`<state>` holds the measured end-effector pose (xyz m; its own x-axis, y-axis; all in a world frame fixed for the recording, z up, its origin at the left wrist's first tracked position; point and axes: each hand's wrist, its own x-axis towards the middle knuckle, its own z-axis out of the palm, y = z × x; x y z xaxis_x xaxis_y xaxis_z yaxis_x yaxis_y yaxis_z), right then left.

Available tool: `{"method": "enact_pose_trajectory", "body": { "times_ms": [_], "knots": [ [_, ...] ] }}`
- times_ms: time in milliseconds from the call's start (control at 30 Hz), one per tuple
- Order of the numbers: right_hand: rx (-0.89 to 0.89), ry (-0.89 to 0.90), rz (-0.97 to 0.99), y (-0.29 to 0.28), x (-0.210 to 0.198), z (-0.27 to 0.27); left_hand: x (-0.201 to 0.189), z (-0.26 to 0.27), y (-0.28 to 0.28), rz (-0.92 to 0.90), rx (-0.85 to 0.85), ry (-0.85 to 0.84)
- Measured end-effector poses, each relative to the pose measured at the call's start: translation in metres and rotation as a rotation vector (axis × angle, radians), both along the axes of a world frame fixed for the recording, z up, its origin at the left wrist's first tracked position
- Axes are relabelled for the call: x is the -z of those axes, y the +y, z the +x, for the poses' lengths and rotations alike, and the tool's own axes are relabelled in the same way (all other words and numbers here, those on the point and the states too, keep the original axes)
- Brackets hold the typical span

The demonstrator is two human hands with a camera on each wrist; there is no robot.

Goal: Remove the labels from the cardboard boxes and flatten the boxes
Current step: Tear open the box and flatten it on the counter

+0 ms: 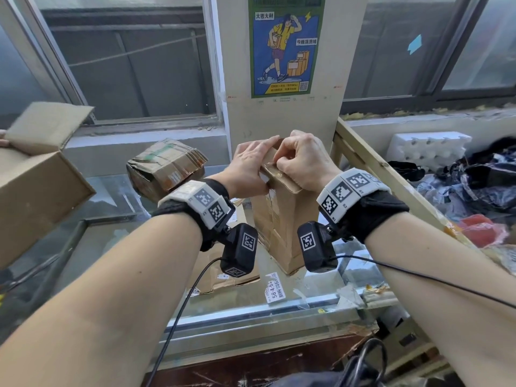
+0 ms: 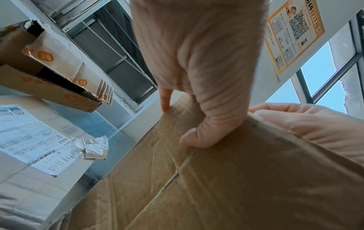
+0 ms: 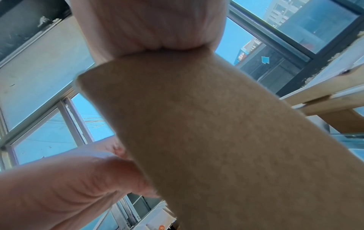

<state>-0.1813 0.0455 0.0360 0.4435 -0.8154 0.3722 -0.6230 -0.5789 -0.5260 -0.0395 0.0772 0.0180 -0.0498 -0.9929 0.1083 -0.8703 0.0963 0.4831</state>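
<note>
A tall brown cardboard box [image 1: 282, 224] stands upright on the glass table [image 1: 279, 308], with clear tape along its seams. My left hand [image 1: 250, 166] grips its top left corner, thumb on the near face [image 2: 197, 137] and fingers over the far edge. My right hand [image 1: 303, 160] sits on the box's top with its fingers curled, pinching at the taped top flap [image 3: 216, 140]. The right wrist view shows that flap [image 3: 216, 140] running up into my right palm. No label shows on the box faces in view.
A crushed stack of boxes [image 1: 164, 169] lies behind left. A large box [image 1: 36, 185] at far left is touched by another person's hand [image 1: 2, 138]. Flattened cardboard [image 1: 223, 263] and a loose label [image 1: 275, 287] lie under my wrists. A wooden frame [image 1: 377, 163] borders the right.
</note>
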Motion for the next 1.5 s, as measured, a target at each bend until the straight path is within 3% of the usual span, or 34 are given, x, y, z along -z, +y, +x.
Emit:
{"method": "enact_pose_trajectory", "body": {
  "times_ms": [467, 833, 933, 1033, 1100, 1300, 1433, 1500],
  "knots": [
    [-0.032, -0.068, 0.043, -0.008, 0.005, -0.007, 0.001, -0.004, -0.001, -0.03, 0.027, 0.022],
    [-0.115, -0.218, 0.024, 0.001, 0.003, -0.005, -0.002, -0.002, 0.0, -0.002, -0.007, 0.014],
    [-0.092, -0.254, 0.047, -0.001, 0.004, -0.006, -0.005, -0.002, 0.001, 0.04, -0.016, 0.14],
    [-0.088, -0.342, 0.116, -0.004, 0.006, -0.008, -0.012, -0.002, -0.001, 0.111, -0.009, 0.522],
    [-0.065, -0.401, 0.124, -0.005, 0.006, -0.009, -0.016, -0.001, 0.0, 0.133, 0.01, 0.665],
    [0.038, -0.605, 0.211, -0.004, 0.006, -0.014, -0.016, -0.007, 0.001, -0.032, -0.082, 0.432],
    [0.041, -0.66, 0.251, -0.003, 0.006, -0.015, -0.02, -0.011, 0.002, -0.265, -0.123, 0.089],
    [0.043, -0.679, 0.266, -0.002, 0.006, -0.015, -0.022, -0.016, 0.004, -0.265, -0.081, 0.152]
  ]
}}
